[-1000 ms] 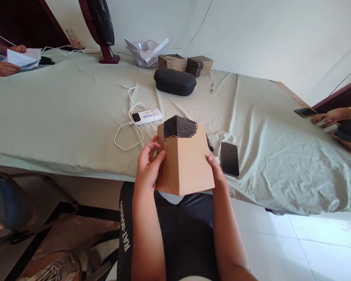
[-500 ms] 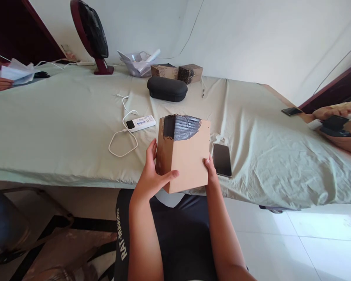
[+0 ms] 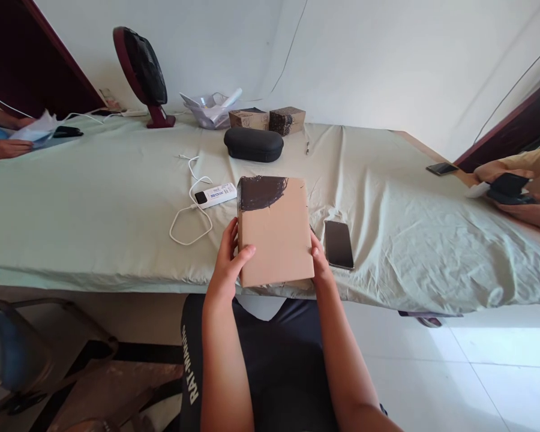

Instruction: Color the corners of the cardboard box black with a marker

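Note:
A brown cardboard box [image 3: 276,240] is held between my two hands over the front edge of the table. Dark scribbled colouring covers its upper left corner. My left hand [image 3: 229,258] grips the left side, its thumb lying on the front face and the other fingers partly hidden behind. On the right side, my right hand [image 3: 318,258] holds the edge, with most of its fingers out of sight. Just right of that hand a dark-screened phone [image 3: 339,245] lies on the cloth. A white power bank [image 3: 216,195] with a white cable rests left of the box.
Behind the box are a black zip case [image 3: 254,144], two smaller cardboard boxes [image 3: 287,120], a clear plastic basket [image 3: 207,114] and a fan [image 3: 146,75]. One person's hands [image 3: 11,147] hold paper at far left; another's hands [image 3: 517,201] hold a dark object at right.
The box has turned so that its large face points more squarely at me and its left side barely shows. Both hands have turned with it, still gripping. My view has shifted slightly.

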`<state>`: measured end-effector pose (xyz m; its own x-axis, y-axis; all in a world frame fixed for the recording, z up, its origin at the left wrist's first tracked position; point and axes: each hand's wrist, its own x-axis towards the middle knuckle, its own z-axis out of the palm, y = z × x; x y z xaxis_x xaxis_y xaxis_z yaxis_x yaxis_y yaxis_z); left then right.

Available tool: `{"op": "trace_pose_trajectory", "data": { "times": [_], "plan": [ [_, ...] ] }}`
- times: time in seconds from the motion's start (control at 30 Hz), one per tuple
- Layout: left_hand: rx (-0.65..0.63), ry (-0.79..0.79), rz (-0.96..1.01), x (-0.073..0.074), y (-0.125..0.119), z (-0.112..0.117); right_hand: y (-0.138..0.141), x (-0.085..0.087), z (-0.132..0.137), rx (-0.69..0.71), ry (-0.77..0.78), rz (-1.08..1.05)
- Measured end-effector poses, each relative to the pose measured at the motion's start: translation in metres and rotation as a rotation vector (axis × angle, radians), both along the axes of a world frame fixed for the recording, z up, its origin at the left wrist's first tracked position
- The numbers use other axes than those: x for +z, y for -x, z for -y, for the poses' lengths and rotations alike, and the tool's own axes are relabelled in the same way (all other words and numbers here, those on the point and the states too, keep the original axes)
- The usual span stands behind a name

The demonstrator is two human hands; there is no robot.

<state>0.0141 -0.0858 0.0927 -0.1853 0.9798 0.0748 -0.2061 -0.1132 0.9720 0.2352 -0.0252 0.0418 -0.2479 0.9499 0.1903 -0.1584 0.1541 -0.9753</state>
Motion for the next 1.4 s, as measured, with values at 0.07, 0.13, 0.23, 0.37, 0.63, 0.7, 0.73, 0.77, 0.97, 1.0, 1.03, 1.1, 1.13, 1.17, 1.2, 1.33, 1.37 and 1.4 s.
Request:
{"op": "trace_pose_trajectory", "data": {
  "times": [0.07,0.13,0.23,0.37,0.63,0.7,0.73,0.77,0.97,1.0,1.03,1.1,1.13,1.17,1.2,1.33,1.37,1.4],
  "plan": [
    [0.004,-0.005,0.001,0.000,0.000,0.001,-0.001,-0.002,-0.001,0.010,-0.008,-0.005],
    [-0.004,-0.014,0.013,-0.002,0.001,0.001,-0.002,-0.006,-0.003,0.012,-0.016,-0.027],
    [-0.024,0.019,0.042,-0.008,0.005,0.000,-0.002,-0.011,-0.007,0.000,0.019,-0.014],
    [-0.018,0.097,0.014,-0.016,0.013,0.000,-0.001,-0.009,-0.006,0.019,0.018,-0.033],
    [-0.104,0.025,-0.080,-0.011,0.025,0.010,-0.006,0.012,0.000,0.101,0.074,-0.039],
    [-0.098,-0.070,-0.124,-0.013,0.027,0.009,-0.010,0.013,0.000,0.139,0.106,-0.058],
    [-0.089,-0.126,-0.143,-0.016,0.027,0.008,-0.011,0.013,-0.001,0.138,0.107,-0.055],
    [-0.077,-0.181,-0.163,-0.018,0.027,0.006,-0.013,0.012,-0.004,0.115,0.097,-0.039],
    [0.068,-0.372,-0.416,-0.024,0.019,0.000,-0.015,0.018,-0.060,-0.339,-0.045,0.641],
    [0.107,-0.376,-0.456,-0.024,0.017,0.000,-0.011,0.020,-0.074,-0.395,-0.048,0.891],
    [0.142,-0.375,-0.489,-0.023,0.015,0.000,-0.007,0.022,-0.087,-0.416,-0.041,1.126],
    [0.183,-0.370,-0.533,-0.021,0.011,0.000,0.003,0.024,-0.108,-0.431,-0.026,1.272],
    [0.192,-0.365,-0.549,-0.020,0.009,0.001,0.008,0.025,-0.114,-0.430,-0.023,1.303],
    [0.198,-0.359,-0.563,-0.018,0.008,0.001,0.013,0.024,-0.118,-0.428,-0.025,1.309],
    [0.203,-0.352,-0.574,-0.017,0.006,0.002,0.016,0.023,-0.120,-0.426,-0.033,1.322],
    [0.221,-0.319,-0.595,-0.015,0.003,0.004,0.022,0.015,-0.113,-0.395,-0.091,1.337],
    [0.224,-0.315,-0.600,-0.014,0.003,0.004,0.021,0.013,-0.111,-0.379,-0.107,1.336],
    [0.226,-0.311,-0.608,-0.014,0.003,0.004,0.021,0.012,-0.109,-0.362,-0.119,1.336]
  ]
}}
